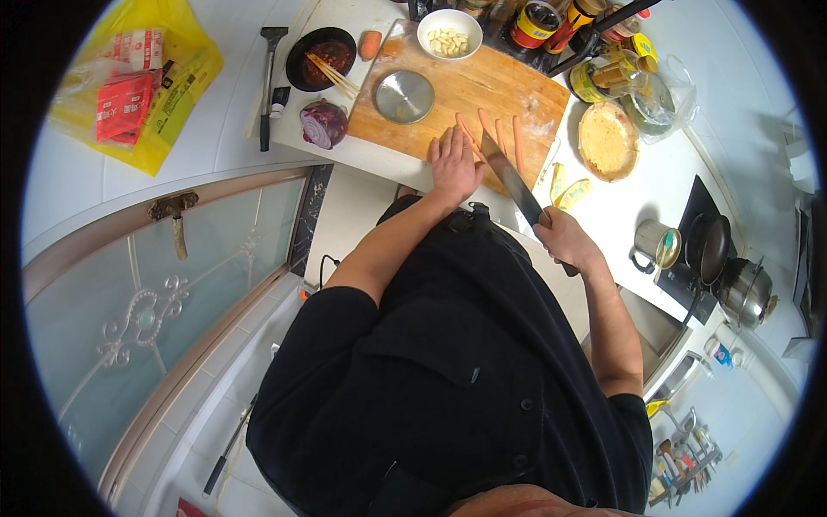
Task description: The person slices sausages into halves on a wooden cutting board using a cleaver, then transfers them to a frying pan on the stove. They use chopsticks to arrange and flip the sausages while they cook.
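Observation:
My right hand (568,238) grips the handle of a long kitchen knife (510,169). Its blade slants across the near part of a wooden cutting board (400,48), the tip beside the sausage strips. With fingers stretched forward, my left hand (454,167) rests on the board and steadies one long sausage strip (464,126) along its index finger side. To the right of the blade tip lie more pinkish-orange strips, among them a sausage strip (518,143) farthest right. A round metal lid or dish (405,97) lies left of them.
A white bowl of peeled garlic (450,42) sits on the board's far edge. Leftward are a cut red onion (324,124), a black bowl of sauce (316,72) with chopsticks, and a carrot piece (370,45). Rightward lie yellow wrappers (572,192), a stack of flatbreads (608,141) and a metal mug (656,242).

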